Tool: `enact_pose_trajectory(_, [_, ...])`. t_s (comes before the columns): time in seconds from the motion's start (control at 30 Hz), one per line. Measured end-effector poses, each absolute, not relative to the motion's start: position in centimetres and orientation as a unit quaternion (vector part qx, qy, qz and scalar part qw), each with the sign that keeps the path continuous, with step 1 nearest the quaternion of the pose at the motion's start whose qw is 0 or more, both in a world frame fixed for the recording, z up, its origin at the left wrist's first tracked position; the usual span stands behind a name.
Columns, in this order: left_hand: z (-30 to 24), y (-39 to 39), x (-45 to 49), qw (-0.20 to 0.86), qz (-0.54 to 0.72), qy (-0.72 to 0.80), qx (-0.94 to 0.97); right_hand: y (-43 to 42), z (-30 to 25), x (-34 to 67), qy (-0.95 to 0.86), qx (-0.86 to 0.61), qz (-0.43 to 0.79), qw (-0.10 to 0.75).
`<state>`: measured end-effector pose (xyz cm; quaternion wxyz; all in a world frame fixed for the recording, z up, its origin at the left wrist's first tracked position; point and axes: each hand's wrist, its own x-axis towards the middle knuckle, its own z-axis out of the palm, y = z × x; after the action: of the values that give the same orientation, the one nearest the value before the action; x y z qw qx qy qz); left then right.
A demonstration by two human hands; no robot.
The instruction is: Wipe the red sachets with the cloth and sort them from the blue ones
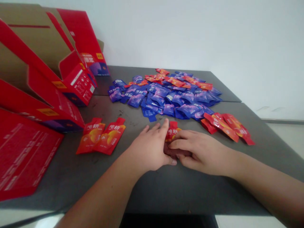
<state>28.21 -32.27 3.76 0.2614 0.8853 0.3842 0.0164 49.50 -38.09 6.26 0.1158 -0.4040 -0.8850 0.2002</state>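
Note:
A red-and-orange pouch [172,132] lies on the table between my two hands, its top showing and its lower part covered. My right hand [205,152] is closed on a dark brown-red cloth [177,151], pressed over the pouch's lower half. Along the pouch's left side rests my left hand [149,147], fingers stretched out and thumb pointing right below the cloth. To its left, two more red pouches [110,136] lie side by side, partly overlapping. Several red pouches [222,125] form a loose group beyond my right hand.
A large pile of blue-purple pouches [156,90] with some red ones mixed in covers the table's [171,193] far middle. Open red cardboard boxes [78,79] line the left side. A white wall [190,31] stands behind the table.

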Motion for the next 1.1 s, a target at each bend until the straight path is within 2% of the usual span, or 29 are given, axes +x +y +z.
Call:
enact_pose_trajectory(0.2, [3.7,-32.2,28.3,0.278,0.018,0.380,0.882,-36.5,5.3,49.7,-0.857,-0.485,0.133,0.113])
enact_pose_trajectory(0.43, [3.7,-33.1,28.8,0.269,0.013,0.392,0.880,-34.0,3.9,51.4,-0.782,-0.615,-0.010,0.096])
enact_pose_trajectory(0.63, [2.9,-35.5,31.5,0.226,0.106,0.332,0.910,-34.2,3.1,52.4,-0.747,-0.627,0.023,0.221])
enact_pose_trajectory(0.73, [2.8,-35.8,32.3,0.174,0.126,0.351,0.911,-34.3,3.0,52.9,-0.728,-0.621,0.030,0.289])
enact_pose_trajectory(0.87, [3.4,-35.4,32.1,0.158,0.116,0.397,0.897,-34.4,3.2,53.1,-0.673,-0.637,0.040,0.374])
enact_pose_trajectory(1.1, [4.0,-34.3,30.9,0.189,0.181,0.442,0.858,-35.1,3.7,52.7,-0.667,-0.621,0.040,0.410])
